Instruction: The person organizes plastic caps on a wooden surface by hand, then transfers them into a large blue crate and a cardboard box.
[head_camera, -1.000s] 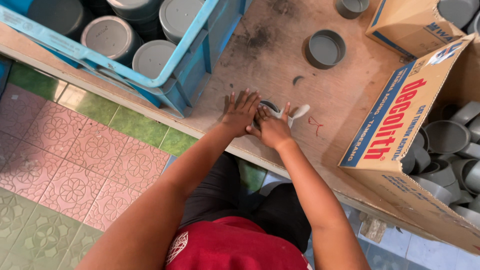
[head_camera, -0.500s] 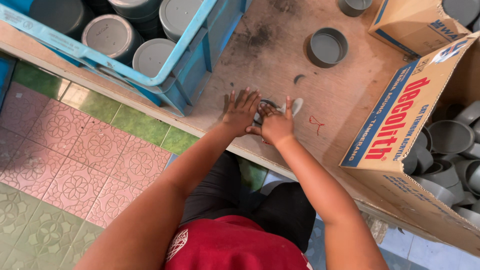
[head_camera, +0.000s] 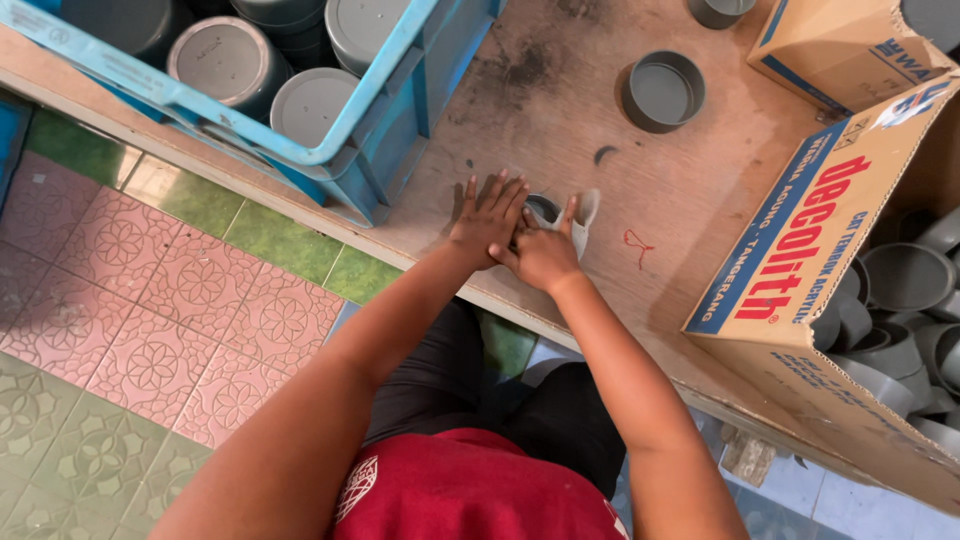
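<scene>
At the far left, a blue crate (head_camera: 330, 140) filled with grey round caps (head_camera: 225, 62) is seen on the worn wooden table (head_camera: 560, 110). Just right of it, the left hand (head_camera: 483, 218) is laid flat with fingers spread, pressed down on the table and against a small grey fitting (head_camera: 545, 208). The fitting is pinched from the other side by the right hand (head_camera: 545, 255), whose grip is closed on it together with a pale strip (head_camera: 585, 215) that stands up just beside the thumb. The fitting thus lies between the two hands, near the table's front edge, mostly hidden by the fingers.

The work is judged to be done best if the fitting is kept steady under the flat palm while the strip is held taut and close, so that nothing slips off the edge.

Farther right, a loose grey cap (head_camera: 662, 90) lies open side up, well apart from the hands, and an open cardboard box (head_camera: 800, 250) of grey fittings is seen at the far right.
</scene>
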